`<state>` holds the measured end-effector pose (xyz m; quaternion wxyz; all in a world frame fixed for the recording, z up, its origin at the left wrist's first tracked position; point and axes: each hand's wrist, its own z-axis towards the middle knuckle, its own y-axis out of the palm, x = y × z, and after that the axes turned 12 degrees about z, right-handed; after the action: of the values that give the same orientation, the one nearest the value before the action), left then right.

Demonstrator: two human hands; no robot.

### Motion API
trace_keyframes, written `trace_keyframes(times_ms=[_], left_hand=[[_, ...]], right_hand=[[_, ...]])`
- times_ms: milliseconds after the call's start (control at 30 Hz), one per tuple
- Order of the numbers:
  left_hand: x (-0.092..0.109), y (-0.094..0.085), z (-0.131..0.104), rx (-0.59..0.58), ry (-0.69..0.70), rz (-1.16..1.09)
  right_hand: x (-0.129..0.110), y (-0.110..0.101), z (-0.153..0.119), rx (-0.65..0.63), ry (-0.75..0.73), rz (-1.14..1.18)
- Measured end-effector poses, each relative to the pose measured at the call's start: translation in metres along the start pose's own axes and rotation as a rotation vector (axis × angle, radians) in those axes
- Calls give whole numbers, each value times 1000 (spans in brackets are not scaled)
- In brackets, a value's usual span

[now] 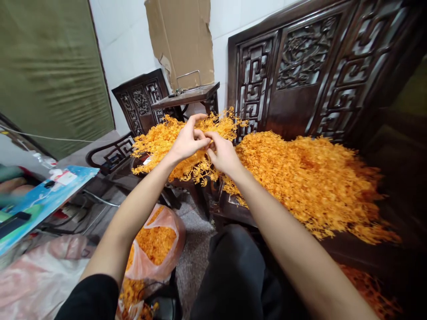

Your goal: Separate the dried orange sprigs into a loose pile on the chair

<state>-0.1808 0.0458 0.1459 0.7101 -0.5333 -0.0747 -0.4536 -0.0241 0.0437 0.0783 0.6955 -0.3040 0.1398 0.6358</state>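
Nearby, orange sprigs point(156, 140) partly behind the fingers point(200, 143), plastic bag point(179, 227) below.

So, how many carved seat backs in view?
2: a small back left of the little table, and a large back behind the right orange heap. Others may be hidden.

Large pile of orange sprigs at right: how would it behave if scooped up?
Probably light for its bulk: the pile of orange sprigs looks loosely heaped. It may lift in clumps, since its edges look thin and branching.
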Motion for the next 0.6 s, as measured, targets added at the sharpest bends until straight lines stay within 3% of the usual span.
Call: trace_keyframes(times_ms=[100,200,300,400,500,600], left_hand=[[-3,0,-7,34,24,-68],[-30,4,-17,44,64,114],[-67,8,-27,-150,73,383],[-97,11,-35,-265,36,594],[-112,12,-37,-310,38,768],[-110,10,-30,-308,10,898]], right_hand=[[5,-7,3,99,-11,-26],[6,-20,-1,232,-38,1],[2,-29,-5,400,-87,59],[-1,-43,2,691,-100,154],[-1,-82,17,1113,-127,327],[2,-137,24,1334,-225,587]])
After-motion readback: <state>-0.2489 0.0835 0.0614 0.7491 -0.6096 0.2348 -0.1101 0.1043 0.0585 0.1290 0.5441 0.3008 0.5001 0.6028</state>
